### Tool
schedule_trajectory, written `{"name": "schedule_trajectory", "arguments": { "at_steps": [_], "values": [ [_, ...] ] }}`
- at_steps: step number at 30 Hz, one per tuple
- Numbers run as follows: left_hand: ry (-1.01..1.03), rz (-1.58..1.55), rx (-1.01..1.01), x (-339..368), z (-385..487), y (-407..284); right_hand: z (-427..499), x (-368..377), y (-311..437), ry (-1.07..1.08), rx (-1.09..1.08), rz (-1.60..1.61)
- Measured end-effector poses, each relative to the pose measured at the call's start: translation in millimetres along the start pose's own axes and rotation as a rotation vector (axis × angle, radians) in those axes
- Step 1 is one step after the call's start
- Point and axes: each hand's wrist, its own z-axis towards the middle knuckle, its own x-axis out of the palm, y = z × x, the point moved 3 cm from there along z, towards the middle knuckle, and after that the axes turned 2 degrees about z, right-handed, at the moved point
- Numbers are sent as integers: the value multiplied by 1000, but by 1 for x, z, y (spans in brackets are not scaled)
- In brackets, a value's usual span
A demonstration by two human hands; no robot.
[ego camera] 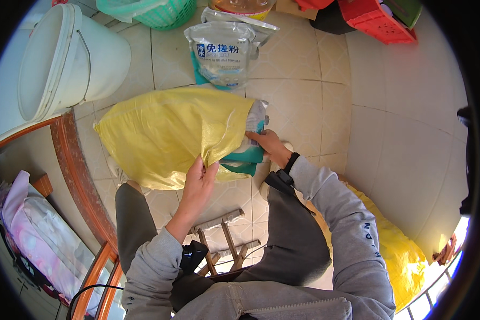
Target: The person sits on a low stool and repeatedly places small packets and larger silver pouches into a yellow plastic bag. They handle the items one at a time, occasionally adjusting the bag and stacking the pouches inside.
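Observation:
A yellow woven plastic sack (pixel 164 132) lies on the tiled floor, its mouth facing right. My left hand (pixel 200 180) pinches the near edge of the mouth between thumb and fingers. Silver and teal plastic pouches (pixel 244 155) stick out of the mouth, partly hidden inside the sack. My right hand (pixel 270 145) touches these pouches at the opening; its fingertips are partly hidden, so a firm grip cannot be made out. Beyond the sack stands a silver and teal pouch of washing powder (pixel 224 54), with another pouch behind it.
A white bucket (pixel 100 60) stands at the upper left, beside a green plastic basket (pixel 164 14). A red plastic crate (pixel 374 22) is at the upper right. Another yellow sack (pixel 400 256) lies along the right wall. Between my legs is a wooden stool (pixel 224 240).

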Motion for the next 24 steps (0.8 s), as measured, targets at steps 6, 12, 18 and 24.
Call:
{"name": "schedule_trajectory", "arguments": {
  "at_steps": [6, 12, 18, 24],
  "values": [
    [-11, 12, 3, -1, 1, -1, -18, 12, 33, 249, 24, 536],
    [-44, 71, 3, -6, 3, 4, -59, -65, 52, 416, 168, 194],
    [-77, 71, 29, -6, 5, 11, -80, -125, 51, 463, 66, -222],
    [-60, 133, -20, -8, 5, 13, -21, -189, 72, 30, -228, -1240]
  ]
}}
